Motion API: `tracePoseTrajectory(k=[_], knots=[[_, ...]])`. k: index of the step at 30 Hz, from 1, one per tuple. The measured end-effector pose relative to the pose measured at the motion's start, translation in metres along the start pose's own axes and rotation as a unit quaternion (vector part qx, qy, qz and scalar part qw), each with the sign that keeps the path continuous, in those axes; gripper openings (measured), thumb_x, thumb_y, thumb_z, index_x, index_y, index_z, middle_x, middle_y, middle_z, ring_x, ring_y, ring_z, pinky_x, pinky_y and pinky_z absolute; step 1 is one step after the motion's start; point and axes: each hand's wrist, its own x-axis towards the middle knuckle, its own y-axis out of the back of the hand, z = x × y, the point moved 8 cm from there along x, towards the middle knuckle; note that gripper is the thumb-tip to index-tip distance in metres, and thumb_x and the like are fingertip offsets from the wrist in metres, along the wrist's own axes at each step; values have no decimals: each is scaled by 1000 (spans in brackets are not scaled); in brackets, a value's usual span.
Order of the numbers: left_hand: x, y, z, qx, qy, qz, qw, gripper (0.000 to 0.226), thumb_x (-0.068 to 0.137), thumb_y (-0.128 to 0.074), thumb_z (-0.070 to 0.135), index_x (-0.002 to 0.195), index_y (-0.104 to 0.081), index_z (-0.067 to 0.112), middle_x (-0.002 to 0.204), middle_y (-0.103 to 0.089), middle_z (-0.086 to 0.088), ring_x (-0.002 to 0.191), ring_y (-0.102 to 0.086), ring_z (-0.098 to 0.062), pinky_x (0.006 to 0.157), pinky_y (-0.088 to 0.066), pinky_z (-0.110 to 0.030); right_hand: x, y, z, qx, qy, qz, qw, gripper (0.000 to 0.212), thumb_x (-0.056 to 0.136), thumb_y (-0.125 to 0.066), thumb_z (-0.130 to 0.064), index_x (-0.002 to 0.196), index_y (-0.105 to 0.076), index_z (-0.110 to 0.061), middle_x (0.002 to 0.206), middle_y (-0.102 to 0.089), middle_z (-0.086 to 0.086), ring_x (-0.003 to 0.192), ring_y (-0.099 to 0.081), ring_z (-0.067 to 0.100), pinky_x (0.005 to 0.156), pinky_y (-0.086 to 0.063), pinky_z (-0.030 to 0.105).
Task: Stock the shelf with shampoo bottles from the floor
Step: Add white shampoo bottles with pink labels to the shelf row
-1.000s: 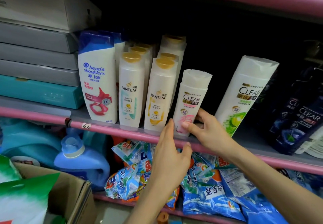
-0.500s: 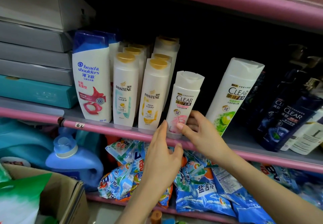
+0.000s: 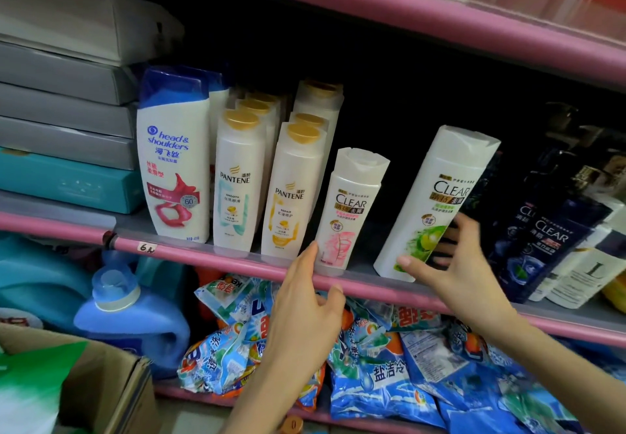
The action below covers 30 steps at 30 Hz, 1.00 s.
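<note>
1. Head view looks down on a pink-edged shelf (image 3: 216,254) with shampoo bottles standing along its front.
2. My right hand (image 3: 454,264) grips the tall green-label Clear bottle (image 3: 437,203) near its base, thumb across the front and fingers curled round the right side; the bottle leans to the right with its foot on the shelf.
3. My left hand (image 3: 305,305) holds nothing, its fingers straight; the fingertips reach the shelf lip at the foot of the small pink-label Clear bottle (image 3: 349,210), and I cannot tell whether they touch that bottle.
4. The pink-label bottle stands on the shelf between the green-label one and the Pantene bottle with the yellow label (image 3: 291,196), just beside the latter.
5. Left of that stands a second Pantene bottle with a teal label (image 3: 237,189), with more gold-capped bottles lined up behind both.
6. A Head & Shoulders bottle (image 3: 174,162) with a blue cap stands at the left end of the row, next to a stack of grey and teal boxes (image 3: 64,128).
7. Dark blue Clear bottles (image 3: 545,244) stand to the right of my right hand.
8. On the shelf below lie blue detergent bags (image 3: 389,372) and a blue jug (image 3: 125,318).
9. A cardboard box (image 3: 111,393) sits at the lower left.
</note>
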Motion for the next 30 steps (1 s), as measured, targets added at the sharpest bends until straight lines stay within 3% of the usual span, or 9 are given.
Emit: tracePoseTrajectory(k=[4,7,10,13,16,20,24,27,30], knots=[[1,0,0,-8,5,0,1000,63,94,-51,30,148,-19,35,134,-52,-18,70,-57,2,66,-43,-20,27,-14,16,40,-42,-75,996,71,71,-83,-24,128,-42,-22,111,-65,-12,99,-65,4,81,-53,22],[1,-1,-1,-12,4,-2,1000,64,94,-51,30,148,-19,36,135,-51,-19,83,-61,-4,76,-47,-27,37,-19,18,45,-41,-59,996,68,68,-85,-26,124,-46,-26,107,-67,-14,95,-65,1,77,-50,18],[2,-2,-2,-7,6,-2,1000,64,94,-51,29,149,-18,35,135,-50,-19,112,-57,-27,91,-48,-38,45,-29,17,57,-41,-31,997,69,67,-86,-24,124,-46,-23,107,-67,-13,95,-64,3,81,-53,25],[3,-4,-5,-2,7,1,1000,64,94,-51,29,148,-18,36,135,-52,-14,92,-60,-8,76,-47,-25,55,-43,10,91,-34,-30,995,71,68,-85,-21,127,-46,-20,112,-67,-8,99,-65,6,83,-53,25],[3,-5,-7,-7,9,1,1000,64,94,-51,31,148,-18,38,135,-52,-9,69,-51,5,64,-38,-13,59,-56,3,109,-19,-52,992,70,68,-85,-21,126,-47,-24,109,-66,-14,94,-64,-6,72,-50,8],[1,-4,-7,-2,-8,7,1000,67,94,-52,29,148,-14,40,141,-44,4,78,-53,8,74,-44,-15,59,-74,3,103,-23,-50,993,61,71,-83,-23,121,-48,-24,103,-66,-15,87,-62,-11,63,-48,3],[1,-7,-6,3,-18,12,1000,70,93,-53,29,149,-12,38,147,-29,18,81,-50,18,60,-44,-7,64,-89,3,105,-32,-47,993,48,76,-79,-17,114,-50,-25,100,-67,-11,92,-64,3,75,-55,22],[1,-6,-7,4,-23,18,1000,69,93,-53,29,148,-12,39,146,-30,18,82,-49,19,64,-42,-9,63,-100,5,78,-32,-83,993,49,79,-76,-16,120,-51,-24,108,-66,-7,99,-62,6,84,-53,29],[2,-6,-7,4,-22,19,1000,68,93,-52,30,148,-13,39,146,-31,17,83,-48,21,63,-41,-8,61,-101,7,48,-22,-86,995,44,81,-74,-17,121,-56,-21,112,-67,-5,102,-62,10,79,-51,21]])
